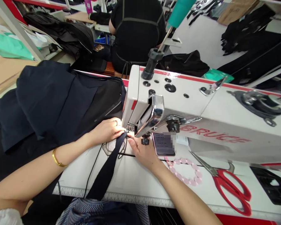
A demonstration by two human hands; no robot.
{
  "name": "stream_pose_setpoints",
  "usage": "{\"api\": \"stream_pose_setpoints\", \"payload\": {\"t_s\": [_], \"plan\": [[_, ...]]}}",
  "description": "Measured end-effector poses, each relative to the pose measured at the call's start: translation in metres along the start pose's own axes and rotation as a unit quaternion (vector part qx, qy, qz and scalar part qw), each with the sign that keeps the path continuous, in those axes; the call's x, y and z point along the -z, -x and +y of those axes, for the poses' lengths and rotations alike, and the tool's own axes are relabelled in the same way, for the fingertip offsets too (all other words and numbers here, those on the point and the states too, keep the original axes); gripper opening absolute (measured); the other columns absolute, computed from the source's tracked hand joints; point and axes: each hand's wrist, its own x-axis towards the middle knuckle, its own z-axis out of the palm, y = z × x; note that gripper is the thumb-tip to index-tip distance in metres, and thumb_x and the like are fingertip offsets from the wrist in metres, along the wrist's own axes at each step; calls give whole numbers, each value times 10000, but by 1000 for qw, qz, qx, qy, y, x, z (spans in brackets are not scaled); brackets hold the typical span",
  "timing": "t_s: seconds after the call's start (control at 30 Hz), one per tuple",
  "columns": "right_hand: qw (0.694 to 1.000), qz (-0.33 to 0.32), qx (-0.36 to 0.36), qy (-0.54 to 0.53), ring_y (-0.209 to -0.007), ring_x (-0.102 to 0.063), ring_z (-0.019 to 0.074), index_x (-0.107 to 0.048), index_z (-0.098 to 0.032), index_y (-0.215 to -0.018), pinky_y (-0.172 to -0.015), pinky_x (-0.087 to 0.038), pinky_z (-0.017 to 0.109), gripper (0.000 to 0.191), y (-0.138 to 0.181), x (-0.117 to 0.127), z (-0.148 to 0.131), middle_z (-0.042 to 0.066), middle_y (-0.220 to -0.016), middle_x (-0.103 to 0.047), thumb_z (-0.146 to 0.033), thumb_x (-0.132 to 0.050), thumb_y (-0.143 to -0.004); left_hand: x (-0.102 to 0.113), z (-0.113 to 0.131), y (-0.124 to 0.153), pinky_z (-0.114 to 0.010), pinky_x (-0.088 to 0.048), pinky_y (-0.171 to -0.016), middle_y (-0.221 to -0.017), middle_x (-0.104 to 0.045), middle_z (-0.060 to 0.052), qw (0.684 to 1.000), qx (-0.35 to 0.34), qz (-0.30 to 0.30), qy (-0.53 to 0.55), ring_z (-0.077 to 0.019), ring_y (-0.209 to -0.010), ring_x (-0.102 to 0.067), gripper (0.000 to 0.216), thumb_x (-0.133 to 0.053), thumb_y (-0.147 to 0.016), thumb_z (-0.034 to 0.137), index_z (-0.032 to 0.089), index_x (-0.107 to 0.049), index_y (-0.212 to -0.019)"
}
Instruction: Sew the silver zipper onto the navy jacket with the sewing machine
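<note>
left of our hands we see dark fabric (49, 97), its left end cut off. our left hand (109, 129) pinches the dark strip (105, 175), whose upper end is hidden between both hands under the sewing machine (189, 115). our right hand's (144, 150) fingertips are hidden; we cannot tell its grip. beyond it, a phone (162, 146) shows partly blurred.

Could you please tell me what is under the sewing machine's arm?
Partly under the machine's arm, a smartphone lies beside a white printed item. The right hand reaches in near the presser foot. The arm covers the smartphone's far end and anything deeper beneath.
</note>
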Motion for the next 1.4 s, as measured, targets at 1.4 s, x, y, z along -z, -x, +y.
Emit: {"api": "stream_pose_setpoints", "payload": {"t_s": [1.4], "plan": [[965,-144,208,73,-1239,-349,252,-452,-225,-1258,-995,-267,501,380,34,-14,-58,54,-1349,-426,-341,-417,-899,40,113,129,-410,-419,-928,-849,-621,-40,986,163,27,37,-147,-844,-552,190,-463,-836,94,157,-584,-967]]}}
